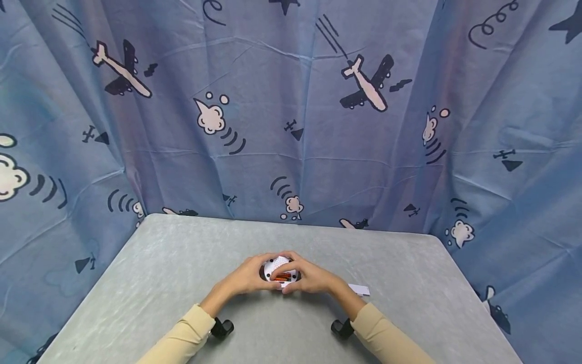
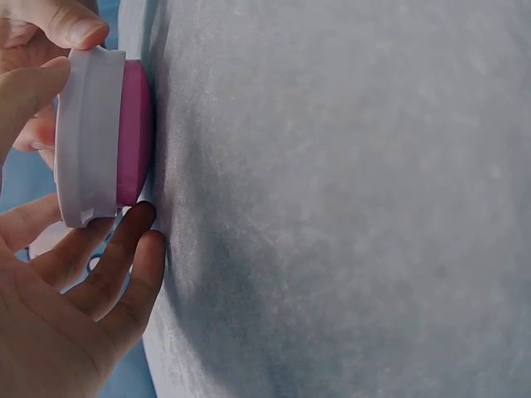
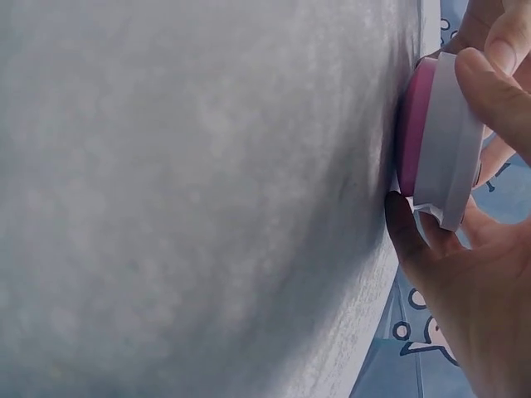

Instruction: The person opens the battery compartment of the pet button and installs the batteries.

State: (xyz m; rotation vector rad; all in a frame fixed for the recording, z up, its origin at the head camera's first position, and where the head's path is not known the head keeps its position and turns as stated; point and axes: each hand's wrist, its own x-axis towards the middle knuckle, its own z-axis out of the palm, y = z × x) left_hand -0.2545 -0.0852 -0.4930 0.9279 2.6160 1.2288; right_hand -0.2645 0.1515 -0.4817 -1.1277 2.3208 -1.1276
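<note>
Round device (image 1: 280, 272), white shell w/ pink face down on table (image 1: 182, 263); orange parts inside, prob. batteries. Left hand (image 1: 247, 277) & right hand (image 1: 311, 278) both grip its rim.

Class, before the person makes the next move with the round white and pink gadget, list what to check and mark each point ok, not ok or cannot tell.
1. Left hand holds the gadget: ok, fingers curl round its white rim.
2. Right hand holds it too: ok.
3. Gadget rests on the table: ok, its pink face lies against the grey top.
4. Batteries seated: cannot tell; orange cells show in the open back, partly behind fingers.
5. Loose white piece within reach: ok, it lies on the table beside the right wrist.
6. Whether that piece is the cover: cannot tell.
</note>
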